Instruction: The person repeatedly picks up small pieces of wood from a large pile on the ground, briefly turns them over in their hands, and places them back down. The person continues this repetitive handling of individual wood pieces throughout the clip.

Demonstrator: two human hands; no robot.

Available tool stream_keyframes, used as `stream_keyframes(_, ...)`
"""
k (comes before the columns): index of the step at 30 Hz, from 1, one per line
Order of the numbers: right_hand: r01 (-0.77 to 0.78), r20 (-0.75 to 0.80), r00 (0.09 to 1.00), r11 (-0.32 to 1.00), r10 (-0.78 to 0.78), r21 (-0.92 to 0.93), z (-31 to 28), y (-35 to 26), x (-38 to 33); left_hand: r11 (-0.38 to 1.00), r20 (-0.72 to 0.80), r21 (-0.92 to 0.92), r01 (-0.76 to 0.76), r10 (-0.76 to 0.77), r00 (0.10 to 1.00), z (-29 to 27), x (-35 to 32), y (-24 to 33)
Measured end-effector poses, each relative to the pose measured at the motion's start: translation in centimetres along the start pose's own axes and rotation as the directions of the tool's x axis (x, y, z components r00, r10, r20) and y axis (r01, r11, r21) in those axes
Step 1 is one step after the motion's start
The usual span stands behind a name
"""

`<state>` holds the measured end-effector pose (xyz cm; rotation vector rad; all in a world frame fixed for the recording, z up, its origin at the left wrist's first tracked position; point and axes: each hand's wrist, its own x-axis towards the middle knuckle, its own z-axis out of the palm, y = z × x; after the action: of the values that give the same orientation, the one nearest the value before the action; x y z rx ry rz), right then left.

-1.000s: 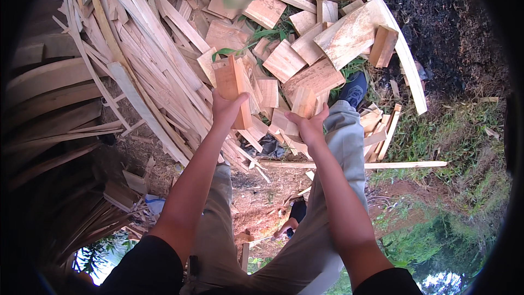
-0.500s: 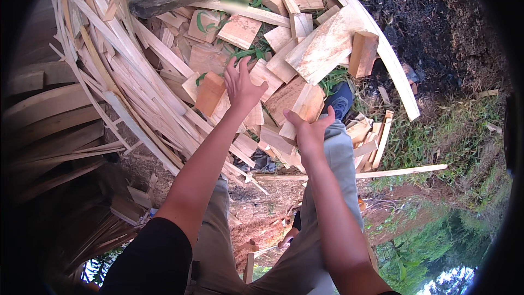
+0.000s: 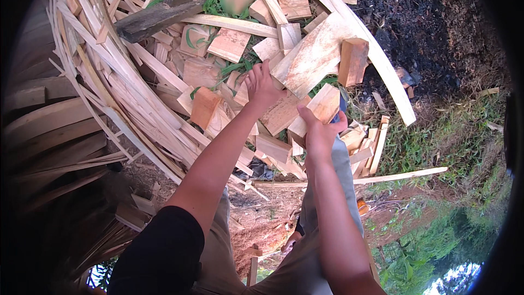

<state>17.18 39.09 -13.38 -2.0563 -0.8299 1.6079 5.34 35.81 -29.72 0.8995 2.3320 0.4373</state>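
My right hand [image 3: 321, 137] grips the near end of a pale wooden block [image 3: 327, 102], thumb on its left side and fingers on its right. The block partly covers my shoe. My left hand [image 3: 264, 88] reaches over the heap of offcuts with its fingers stretched and slightly apart. It is nearest to the lower left corner of a large flat board [image 3: 308, 57] with brownish stains. Beneath it lies another wooden piece [image 3: 283, 113], partly covered by the hand. An orange-brown block [image 3: 206, 107] stands left of my left wrist.
Long thin wood strips [image 3: 128, 90] curve along the left side. A dark weathered timber [image 3: 158, 20] lies at the upper left. A reddish block [image 3: 353, 62] leans by the large board, beside a long pale slat [image 3: 382, 49]. Blackened ground [image 3: 420, 16] is at the far right.
My right hand has closed on the wooden block and shifted it slightly right, over my shoe. My left hand has moved right, towards the large stained board. The view has shifted slightly.
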Motion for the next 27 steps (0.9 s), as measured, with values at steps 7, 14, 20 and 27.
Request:
stream_keyframes(7, 0.017, 0.017, 1.000, 0.998, -0.016, -0.061, 1.3, 0.4, -1.1, 0.999, -0.030, -0.033, 0.028, -0.029, 0.999, -1.1, -0.3, -0.4)
stream_keyframes(14, 0.094, -0.061, 0.994, 0.996, -0.094, -0.002, 2.5, 1.1, -1.2, 0.980, 0.120, -0.069, 0.187, -0.177, 0.977, -1.5, -3.8, 0.0)
stream_keyframes(20, 0.021, -0.039, 0.999, 1.000, -0.020, 0.012, 3.2, 0.5, -2.6, 0.973, 0.210, -0.137, 0.186, -0.155, 0.965, -1.3, -9.2, -2.4)
stream_keyframes(27, 0.047, -0.034, 0.998, 0.999, -0.048, -0.027, 3.4, 1.9, -2.3, 0.956, 0.010, -0.083, 0.281, -0.281, 0.960, -2.6, -13.4, -7.6)
